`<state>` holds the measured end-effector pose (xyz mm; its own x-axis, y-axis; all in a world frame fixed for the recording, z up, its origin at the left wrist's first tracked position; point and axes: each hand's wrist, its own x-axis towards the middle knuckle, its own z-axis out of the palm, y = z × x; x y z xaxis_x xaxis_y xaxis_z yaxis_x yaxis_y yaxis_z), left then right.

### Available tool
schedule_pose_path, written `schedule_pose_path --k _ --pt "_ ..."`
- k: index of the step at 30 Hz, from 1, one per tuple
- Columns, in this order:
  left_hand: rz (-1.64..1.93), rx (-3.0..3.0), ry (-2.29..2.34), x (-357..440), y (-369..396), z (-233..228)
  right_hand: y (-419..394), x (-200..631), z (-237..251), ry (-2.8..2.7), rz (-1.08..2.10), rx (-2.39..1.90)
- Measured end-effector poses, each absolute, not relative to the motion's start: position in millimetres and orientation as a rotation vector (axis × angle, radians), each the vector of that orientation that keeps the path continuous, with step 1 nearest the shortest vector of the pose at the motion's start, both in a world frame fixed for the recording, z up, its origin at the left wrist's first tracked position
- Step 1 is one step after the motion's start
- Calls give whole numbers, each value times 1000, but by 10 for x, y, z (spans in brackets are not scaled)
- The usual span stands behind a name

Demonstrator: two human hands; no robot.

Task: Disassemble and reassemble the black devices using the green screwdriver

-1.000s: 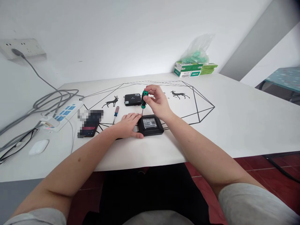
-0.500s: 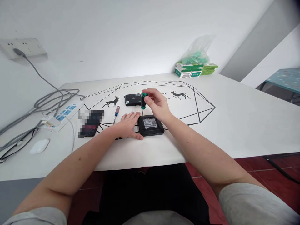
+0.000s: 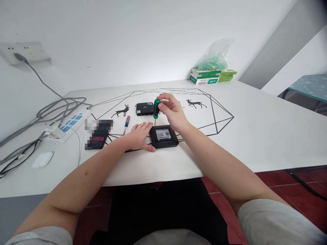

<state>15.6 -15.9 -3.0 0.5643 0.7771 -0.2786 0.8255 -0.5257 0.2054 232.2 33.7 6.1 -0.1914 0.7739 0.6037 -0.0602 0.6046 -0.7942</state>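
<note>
A flat black electronic box (image 3: 170, 143) with a white printed label on its upper face lies on the white table in front of me. My left hand (image 3: 140, 136) rests along its left side, fingers stretched out and thumb spread at the near corner. Above the box, my right hand (image 3: 173, 110) is closed on the handle of a green-and-black screwdriver (image 3: 156, 109). The screwdriver stands nearly upright, its tip at the box's far left corner. What lies under the tip is too small to make out.
Behind the box lies a smaller black device (image 3: 144, 109). A second screwdriver (image 3: 127, 121) and a partly blurred phone (image 3: 98, 136) are left of my hand. Farther left are a power strip (image 3: 68, 126), cables and a white case (image 3: 43, 159). Green-and-white boxes (image 3: 205, 74) stand against the wall.
The fingers of my right hand have shifted on the screwdriver handle and now sit more spread. The tip stays at the same corner; my left hand and the box are still.
</note>
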Motion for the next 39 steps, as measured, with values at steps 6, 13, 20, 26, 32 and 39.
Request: schedule_pose_path --k 6,13,20,26,32,39 --pt "-210 2505 1310 165 -158 -42 192 2233 126 -1495 1100 -488" --pt "-186 2526 1283 152 -152 -58 249 2251 87 -1565 924 -541" --pt "-170 2531 1265 136 -141 -77 262 2296 99 -1600 864 -595" --pt "-189 2527 1267 142 -148 -55 252 2333 119 -1642 739 -636" --pt "-203 2509 1297 153 -158 -41 305 2343 112 -1605 850 -639" --pt "-189 2518 1282 147 -154 -49 294 2262 85 -1540 936 -566"
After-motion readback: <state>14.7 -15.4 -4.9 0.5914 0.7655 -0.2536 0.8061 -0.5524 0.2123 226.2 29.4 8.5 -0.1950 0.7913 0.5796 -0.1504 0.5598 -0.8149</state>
